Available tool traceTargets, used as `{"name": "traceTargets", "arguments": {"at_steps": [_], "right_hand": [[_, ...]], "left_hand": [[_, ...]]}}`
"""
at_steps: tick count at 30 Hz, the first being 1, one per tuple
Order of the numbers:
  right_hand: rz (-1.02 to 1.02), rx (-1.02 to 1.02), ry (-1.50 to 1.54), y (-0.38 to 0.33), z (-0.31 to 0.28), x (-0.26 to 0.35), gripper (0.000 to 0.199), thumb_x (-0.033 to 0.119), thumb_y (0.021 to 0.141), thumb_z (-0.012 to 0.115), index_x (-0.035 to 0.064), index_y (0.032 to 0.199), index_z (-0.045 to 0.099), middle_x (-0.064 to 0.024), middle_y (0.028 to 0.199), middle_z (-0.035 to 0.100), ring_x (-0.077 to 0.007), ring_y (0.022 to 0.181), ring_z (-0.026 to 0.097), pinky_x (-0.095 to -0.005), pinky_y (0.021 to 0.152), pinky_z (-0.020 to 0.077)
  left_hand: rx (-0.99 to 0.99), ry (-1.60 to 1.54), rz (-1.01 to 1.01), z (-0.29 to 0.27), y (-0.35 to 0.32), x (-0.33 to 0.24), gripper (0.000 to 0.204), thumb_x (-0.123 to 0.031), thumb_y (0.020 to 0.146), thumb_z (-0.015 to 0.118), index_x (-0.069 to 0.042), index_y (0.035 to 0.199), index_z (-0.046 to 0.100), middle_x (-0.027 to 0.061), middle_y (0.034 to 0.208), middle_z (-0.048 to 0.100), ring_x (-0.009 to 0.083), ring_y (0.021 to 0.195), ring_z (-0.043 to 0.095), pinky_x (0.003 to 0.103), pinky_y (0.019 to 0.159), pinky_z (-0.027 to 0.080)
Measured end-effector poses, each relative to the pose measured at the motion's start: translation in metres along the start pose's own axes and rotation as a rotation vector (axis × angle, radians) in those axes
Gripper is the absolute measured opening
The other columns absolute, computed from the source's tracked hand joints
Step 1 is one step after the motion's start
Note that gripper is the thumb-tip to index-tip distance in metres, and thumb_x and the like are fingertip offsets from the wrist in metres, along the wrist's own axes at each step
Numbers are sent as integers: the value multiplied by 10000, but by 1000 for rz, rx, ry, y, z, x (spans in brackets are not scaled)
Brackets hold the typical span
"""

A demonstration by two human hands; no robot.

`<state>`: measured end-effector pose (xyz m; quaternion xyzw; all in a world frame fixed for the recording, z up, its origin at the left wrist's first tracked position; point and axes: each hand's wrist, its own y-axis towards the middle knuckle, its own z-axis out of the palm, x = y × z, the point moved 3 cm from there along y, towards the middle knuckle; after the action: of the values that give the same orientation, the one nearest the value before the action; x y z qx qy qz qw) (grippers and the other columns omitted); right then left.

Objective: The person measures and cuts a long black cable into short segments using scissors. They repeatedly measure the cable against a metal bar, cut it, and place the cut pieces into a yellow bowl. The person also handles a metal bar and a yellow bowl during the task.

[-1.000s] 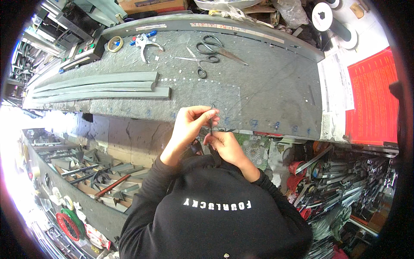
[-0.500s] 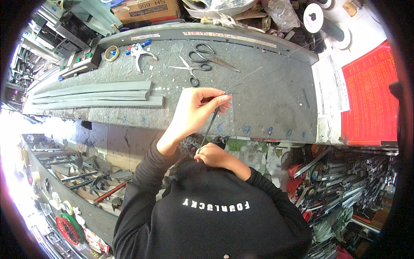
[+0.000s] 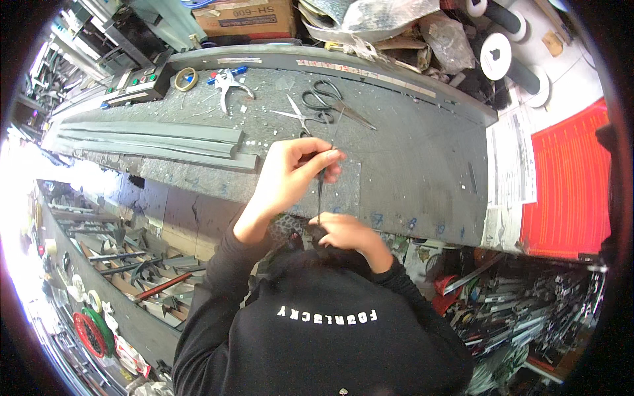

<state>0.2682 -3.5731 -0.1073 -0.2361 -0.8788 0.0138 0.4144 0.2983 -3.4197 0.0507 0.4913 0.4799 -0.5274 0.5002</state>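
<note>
My left hand is raised over the front edge of the bench, thumb and fingertips pinched on a thin dark strand. Fine loose ends stick up past those fingertips. Below it the strand runs nearly straight down to my right hand, whose fingers curl round its lower part close to my chest. Its lowest end is lost among the fingers and the dark sweatshirt. Beyond my left hand lie small scissors with dark handles and larger black-handled scissors.
Long grey strips lie on the bench at left. White-handled pliers and a tape roll are farther back. A raised rail borders the far side. Red printed sheet at right; metal offcuts below it.
The view has shifted, so the bench things sit farther right. The strand hangs more upright between my hands. My right hand has turned, its fingers a little looser on the strand.
</note>
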Motion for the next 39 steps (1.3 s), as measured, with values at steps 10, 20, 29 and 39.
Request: {"name": "traceTargets", "arguments": {"at_steps": [10, 20, 29, 39], "right_hand": [[167, -854, -347, 154, -102, -77, 384, 262, 818, 677, -12, 1018, 497, -200, 1070, 537, -387, 920, 595, -430, 791, 502], [427, -312, -82, 81, -110, -63, 197, 169, 718, 711, -23, 718, 668, -155, 705, 676, -215, 690, 692, -347, 540, 524], [72, 48, 1138, -67, -22, 20, 213, 174, 865, 559, 25, 1017, 574, 29, 763, 510, -77, 650, 502, -228, 592, 445], [-67, -35, 938, -55, -105, 69, 815, 822, 727, 474, 41, 951, 537, 21, 758, 490, -60, 594, 472, -218, 524, 391]], "left_hand": [[23, 85, -192, -9, -23, 13, 205, -202, 902, 637, -9, 932, 701, 8, 720, 669, 9, 459, 426, 181, 410, 331], [-80, 28, -101, -13, -13, 9, 205, -181, 920, 600, -2, 954, 695, 44, 758, 681, 31, 484, 464, 186, 435, 358], [-322, 65, 145, -30, -6, 9, 125, -138, 878, 652, -37, 890, 726, -8, 893, 589, 32, 631, 543, 176, 482, 406], [309, -179, 234, -8, -2, 47, 286, -332, 777, 735, -50, 734, 706, 156, 1342, 439, 298, 1288, 373, 469, 1066, 263]]}}
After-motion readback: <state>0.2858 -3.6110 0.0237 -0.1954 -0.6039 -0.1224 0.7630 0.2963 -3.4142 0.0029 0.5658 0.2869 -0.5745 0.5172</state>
